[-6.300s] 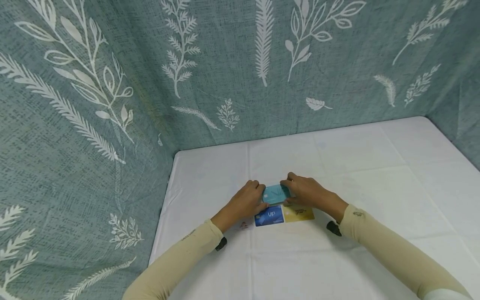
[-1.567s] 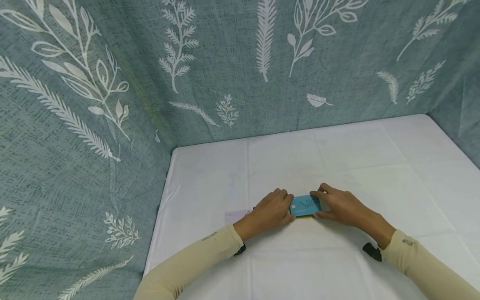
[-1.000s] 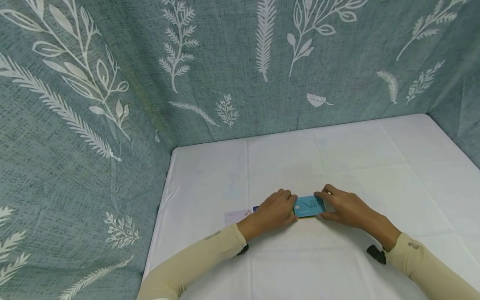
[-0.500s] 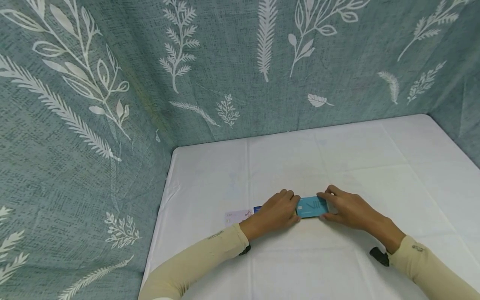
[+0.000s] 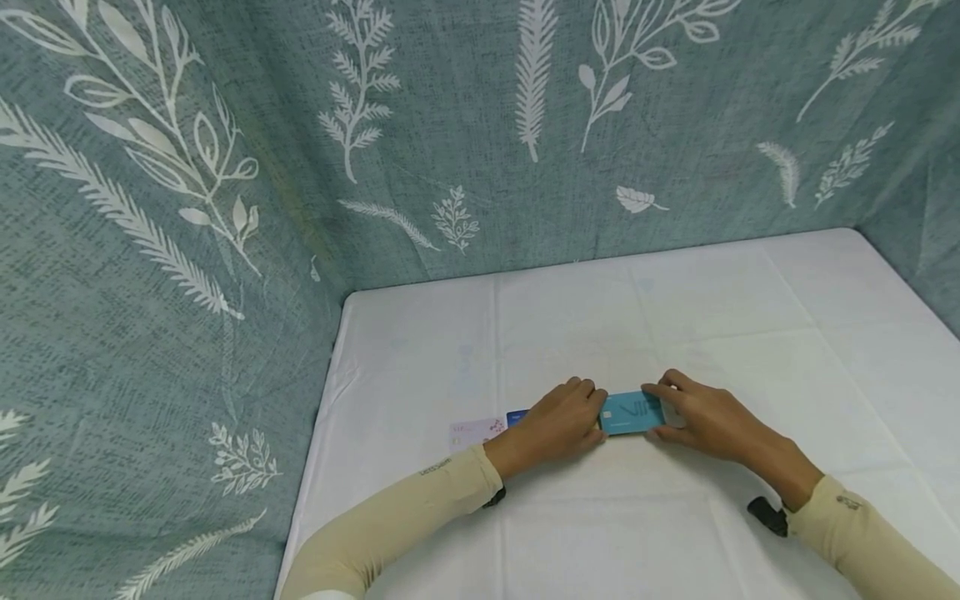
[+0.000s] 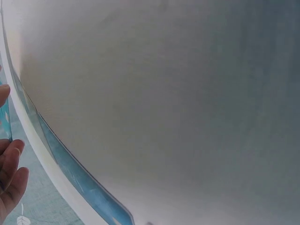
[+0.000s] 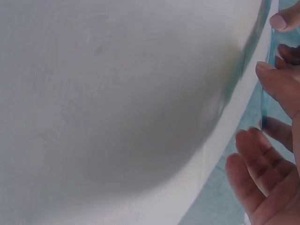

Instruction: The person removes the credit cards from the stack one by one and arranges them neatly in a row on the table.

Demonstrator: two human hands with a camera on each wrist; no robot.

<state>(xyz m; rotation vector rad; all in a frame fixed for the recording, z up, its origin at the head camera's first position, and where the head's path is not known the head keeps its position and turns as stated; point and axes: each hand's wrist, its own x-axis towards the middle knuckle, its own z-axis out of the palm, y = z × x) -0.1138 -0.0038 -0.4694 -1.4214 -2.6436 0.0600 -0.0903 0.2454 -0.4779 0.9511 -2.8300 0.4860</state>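
A teal card [image 5: 632,413] with a chip mark and "VIP" lettering is held face up, close over the white table. My left hand [image 5: 555,423] pinches its left end, thumb at the near corner and fingers at the far one. At the right end, my right hand [image 5: 708,418] grips the card the same way, its other fingers loosely bent. The right wrist view catches the teal card [image 7: 269,51] nearly edge-on between fingertips. A sliver of yellow card [image 5: 597,428] shows beside my left thumb. Behind that hand, a blue card [image 5: 515,417] is mostly hidden.
A pale lilac card [image 5: 471,432] with a floral print lies left of the blue one. White cloth covers the table [image 5: 600,533]. A green leaf-patterned curtain [image 5: 465,125] hangs along its back and left sides. A dark strap piece [image 5: 767,517] sits by my right wrist.
Earlier, the teal card was behind the blue and yellow cards, farther left. Both hands have carried it right, lately in small steps, uncovering more of the blue and lilac cards.
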